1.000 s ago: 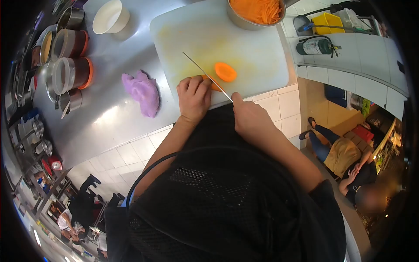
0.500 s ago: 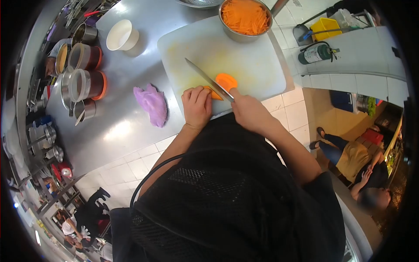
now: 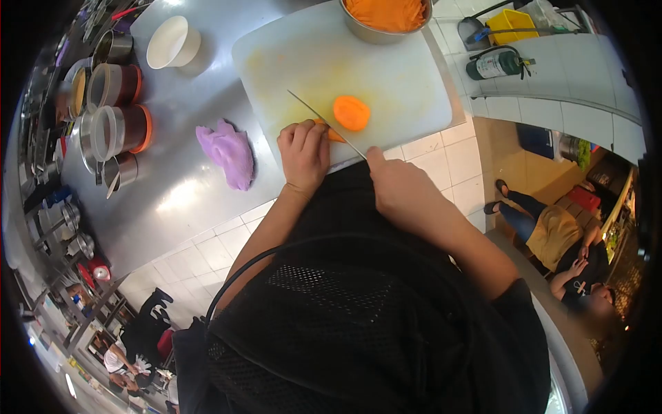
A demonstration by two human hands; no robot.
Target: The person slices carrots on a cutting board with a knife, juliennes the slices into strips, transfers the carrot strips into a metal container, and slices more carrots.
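Observation:
Fingers curled, my left hand [image 3: 304,153] presses a carrot piece [image 3: 334,135] onto the near edge of the white cutting board [image 3: 407,79]; the hand covers much of the piece. My right hand [image 3: 408,188] is closed around the handle of a knife [image 3: 312,110]. The blade, seen nearly edge-on, runs diagonally over the board and lies right against the carrot piece. Just beyond the blade, flat orange carrot slices [image 3: 352,113] lie together on the board.
A metal bowl [image 3: 383,34] of shredded carrot [image 3: 387,12] stands at the board's far edge. Left on the steel table are a crumpled purple cloth [image 3: 227,153], a white bowl [image 3: 162,54] and several containers [image 3: 114,132]. Other people are farther off, at lower left and right.
The knife has turned from showing its flat side to nearly edge-on. My right hand has shifted slightly down and right. The view has moved a little, so the table things appear farther up and left.

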